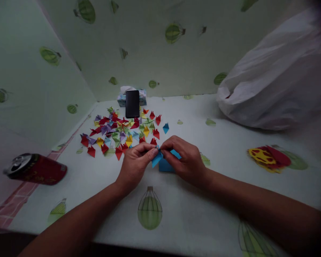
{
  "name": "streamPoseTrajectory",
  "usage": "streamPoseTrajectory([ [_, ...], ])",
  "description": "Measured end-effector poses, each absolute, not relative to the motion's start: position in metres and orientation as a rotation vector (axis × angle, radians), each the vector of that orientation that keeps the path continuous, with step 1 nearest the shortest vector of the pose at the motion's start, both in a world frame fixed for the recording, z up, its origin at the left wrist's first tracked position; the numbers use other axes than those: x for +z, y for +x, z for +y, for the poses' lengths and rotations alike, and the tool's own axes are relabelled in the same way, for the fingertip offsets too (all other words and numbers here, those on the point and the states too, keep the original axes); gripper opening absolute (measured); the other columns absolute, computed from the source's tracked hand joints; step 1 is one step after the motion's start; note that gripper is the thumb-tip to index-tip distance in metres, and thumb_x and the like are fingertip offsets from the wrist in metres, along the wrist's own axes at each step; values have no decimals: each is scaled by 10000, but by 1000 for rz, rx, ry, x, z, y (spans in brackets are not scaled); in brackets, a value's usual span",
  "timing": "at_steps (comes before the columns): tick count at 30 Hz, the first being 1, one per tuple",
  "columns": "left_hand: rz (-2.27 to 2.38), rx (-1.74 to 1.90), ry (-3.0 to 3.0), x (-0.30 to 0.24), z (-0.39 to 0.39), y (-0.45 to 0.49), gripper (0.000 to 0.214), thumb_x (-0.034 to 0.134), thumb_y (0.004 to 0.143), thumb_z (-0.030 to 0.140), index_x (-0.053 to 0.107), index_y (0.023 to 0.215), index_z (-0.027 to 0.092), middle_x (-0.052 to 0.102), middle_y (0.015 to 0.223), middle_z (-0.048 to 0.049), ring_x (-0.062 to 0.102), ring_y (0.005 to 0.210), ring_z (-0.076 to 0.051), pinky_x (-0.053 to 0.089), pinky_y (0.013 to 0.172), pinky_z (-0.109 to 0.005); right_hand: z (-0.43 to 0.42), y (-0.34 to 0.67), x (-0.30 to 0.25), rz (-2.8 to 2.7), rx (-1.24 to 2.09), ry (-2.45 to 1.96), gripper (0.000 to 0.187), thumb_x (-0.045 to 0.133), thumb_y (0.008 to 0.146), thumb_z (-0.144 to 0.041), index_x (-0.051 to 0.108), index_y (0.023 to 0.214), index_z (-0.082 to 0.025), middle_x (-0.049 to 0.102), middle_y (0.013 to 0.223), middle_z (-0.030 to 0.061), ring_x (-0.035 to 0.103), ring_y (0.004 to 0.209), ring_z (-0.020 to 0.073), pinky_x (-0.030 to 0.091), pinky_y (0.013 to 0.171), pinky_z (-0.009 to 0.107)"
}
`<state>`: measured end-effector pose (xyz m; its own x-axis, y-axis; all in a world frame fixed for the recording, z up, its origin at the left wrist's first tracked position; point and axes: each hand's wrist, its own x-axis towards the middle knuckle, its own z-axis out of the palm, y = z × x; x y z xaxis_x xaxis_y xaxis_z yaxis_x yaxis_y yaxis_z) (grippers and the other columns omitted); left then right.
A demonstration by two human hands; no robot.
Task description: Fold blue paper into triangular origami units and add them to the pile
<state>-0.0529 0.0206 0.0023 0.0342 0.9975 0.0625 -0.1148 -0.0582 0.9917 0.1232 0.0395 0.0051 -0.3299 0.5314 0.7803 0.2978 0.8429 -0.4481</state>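
Observation:
Between my two hands is a small piece of folded blue paper, its lower point hanging down. My left hand pinches it from the left with thumb and forefinger. From the right, the closed fingertips of my right hand grip its upper edge. Flat on the table under my right hand lies blue square paper, partly covered by the fingers. Just beyond my hands spreads a pile of small folded paper cranes in red, yellow, purple, green and blue. One blue paper crane sits apart at the pile's right.
A black phone leans on a tissue box behind the pile. At the left a red drink can lies on its side. Red and yellow cut-out shapes lie at the right, below a large white plastic bag.

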Motion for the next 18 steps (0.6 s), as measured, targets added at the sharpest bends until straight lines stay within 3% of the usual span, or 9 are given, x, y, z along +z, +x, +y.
streamPoseTrajectory([
  [8, 1110, 1306, 1231, 3, 20, -50, 116, 823, 761, 286, 803, 823, 190, 725, 800, -13, 616, 749, -121, 495, 703, -232, 38, 124, 3, -1937, 233, -582, 110, 572, 964, -66, 608, 926, -162, 671, 823, 51, 622, 784, 145, 537, 727, 268],
  [18, 1212, 1491, 1668, 5, 20, -54, 51, 726, 864, 199, 762, 834, 179, 700, 813, -25, 639, 781, -133, 511, 712, -248, 33, 121, 7, -1980, 190, -584, 159, 535, 986, -57, 674, 1025, -125, 718, 921, 117, 665, 871, 179, 588, 788, 303],
])
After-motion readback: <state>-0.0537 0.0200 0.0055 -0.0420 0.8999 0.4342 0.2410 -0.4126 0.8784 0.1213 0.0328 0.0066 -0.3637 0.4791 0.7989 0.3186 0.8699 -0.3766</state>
